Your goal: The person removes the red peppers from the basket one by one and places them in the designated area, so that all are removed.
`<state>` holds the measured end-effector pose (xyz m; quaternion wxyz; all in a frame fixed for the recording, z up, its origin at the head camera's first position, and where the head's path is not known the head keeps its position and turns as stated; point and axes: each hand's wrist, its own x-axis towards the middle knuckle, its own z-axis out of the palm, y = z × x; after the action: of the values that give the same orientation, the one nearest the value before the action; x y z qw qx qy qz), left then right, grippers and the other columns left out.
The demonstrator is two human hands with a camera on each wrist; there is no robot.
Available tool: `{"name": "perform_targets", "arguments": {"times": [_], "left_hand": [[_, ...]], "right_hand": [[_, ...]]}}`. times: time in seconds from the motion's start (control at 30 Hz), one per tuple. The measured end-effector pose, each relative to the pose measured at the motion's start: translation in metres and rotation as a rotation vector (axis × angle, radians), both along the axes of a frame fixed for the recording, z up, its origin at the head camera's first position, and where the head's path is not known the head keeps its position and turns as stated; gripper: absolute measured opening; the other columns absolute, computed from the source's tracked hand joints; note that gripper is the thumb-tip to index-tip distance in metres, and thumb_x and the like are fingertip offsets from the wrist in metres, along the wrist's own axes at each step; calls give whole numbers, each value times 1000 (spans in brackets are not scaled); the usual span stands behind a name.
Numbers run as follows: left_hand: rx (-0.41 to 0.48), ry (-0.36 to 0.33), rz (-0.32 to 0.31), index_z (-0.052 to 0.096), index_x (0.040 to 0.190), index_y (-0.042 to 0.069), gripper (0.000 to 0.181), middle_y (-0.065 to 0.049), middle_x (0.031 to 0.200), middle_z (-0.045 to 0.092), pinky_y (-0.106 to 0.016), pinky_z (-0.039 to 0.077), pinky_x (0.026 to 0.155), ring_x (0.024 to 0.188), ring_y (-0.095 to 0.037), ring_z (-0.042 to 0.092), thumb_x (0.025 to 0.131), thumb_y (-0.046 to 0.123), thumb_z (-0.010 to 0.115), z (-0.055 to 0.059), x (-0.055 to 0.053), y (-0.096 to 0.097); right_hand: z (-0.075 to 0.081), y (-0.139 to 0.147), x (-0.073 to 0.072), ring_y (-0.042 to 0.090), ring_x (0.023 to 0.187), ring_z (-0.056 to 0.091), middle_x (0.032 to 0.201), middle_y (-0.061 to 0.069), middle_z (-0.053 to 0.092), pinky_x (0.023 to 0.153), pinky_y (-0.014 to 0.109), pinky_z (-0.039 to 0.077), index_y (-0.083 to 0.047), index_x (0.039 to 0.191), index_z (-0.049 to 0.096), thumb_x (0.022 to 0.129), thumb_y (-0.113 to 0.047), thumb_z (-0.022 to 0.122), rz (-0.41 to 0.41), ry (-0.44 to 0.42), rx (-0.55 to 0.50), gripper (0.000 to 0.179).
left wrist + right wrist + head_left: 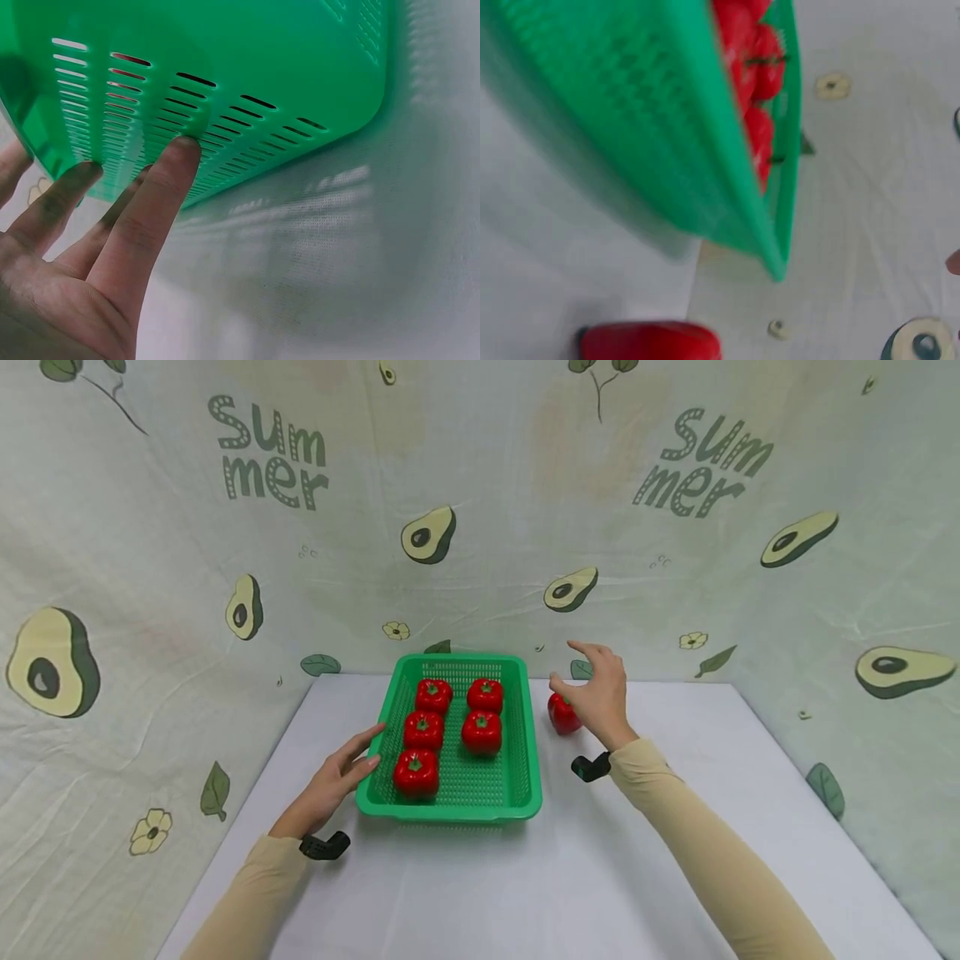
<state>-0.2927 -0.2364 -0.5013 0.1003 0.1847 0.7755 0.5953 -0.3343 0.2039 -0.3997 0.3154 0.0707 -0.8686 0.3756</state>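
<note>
A green plastic basket [465,810] with slotted walls stands on the white table. Inside it sit several glossy red bell peppers, three in a left column, among them the front one [416,774], and two in a right column, including this pepper [482,732]. My left hand [330,785] is at the basket's left side, its extended fingers [154,199] against the outer wall. Another red bell pepper [564,715] lies on the table just right of the basket. Above it my right hand [600,693] hovers with thumb and fingers spread, holding nothing; it hides part of that pepper.
The white table [660,835] stretches to both sides and in front of the basket. A pale cloth [495,527] printed with avocados hangs behind and along the sides. Dark wrist cameras are worn on the left [325,846] and right [591,767] wrists.
</note>
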Motion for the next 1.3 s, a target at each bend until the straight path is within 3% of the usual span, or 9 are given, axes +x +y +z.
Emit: {"name": "perform_targets", "arguments": {"times": [0.27, 0.6, 0.8, 1.03, 1.3], "left_hand": [[10, 1, -3, 32, 156, 35, 55, -5, 162, 21, -59, 41, 103, 142, -39, 33, 104, 33, 53, 1, 2, 0], [-4, -11, 3, 32, 156, 34, 56, -6, 162, 22, -56, 44, 101, 141, -38, 36, 104, 34, 55, 4, 2, 0], [-10, -24, -8, 32, 156, 35, 56, -6, 162, 21, -53, 46, 99, 141, -39, 35, 104, 32, 54, 6, 2, 0], [-14, -23, -8, 31, 156, 34, 57, -6, 163, 19, -56, 45, 100, 142, -40, 32, 104, 32, 54, 8, 2, -2], [8, -25, -7, 32, 156, 35, 56, -5, 162, 21, -58, 42, 102, 142, -38, 33, 104, 34, 54, 4, 4, 1]], "right_hand": [[18, -28, 22, 28, 107, 59, 129, 6, 60, 80, 45, 54, -21, 141, 57, 84, -34, 81, 217, -221, -81, 62], [19, -60, 17, 41, 118, 57, 134, 11, 54, 84, 46, 56, -16, 138, 57, 84, -28, 82, 460, -484, -153, 61], [18, -76, 17, 38, 120, 50, 135, 13, 52, 86, 47, 54, -10, 139, 55, 84, -24, 82, 460, -543, -171, 64], [13, -92, 20, 34, 124, 47, 134, 9, 53, 89, 47, 52, -15, 136, 57, 83, -31, 83, 434, -550, -180, 61], [1, -100, 17, 37, 125, 49, 138, 21, 51, 92, 50, 51, -10, 140, 53, 83, -29, 83, 414, -590, -136, 67]]}}
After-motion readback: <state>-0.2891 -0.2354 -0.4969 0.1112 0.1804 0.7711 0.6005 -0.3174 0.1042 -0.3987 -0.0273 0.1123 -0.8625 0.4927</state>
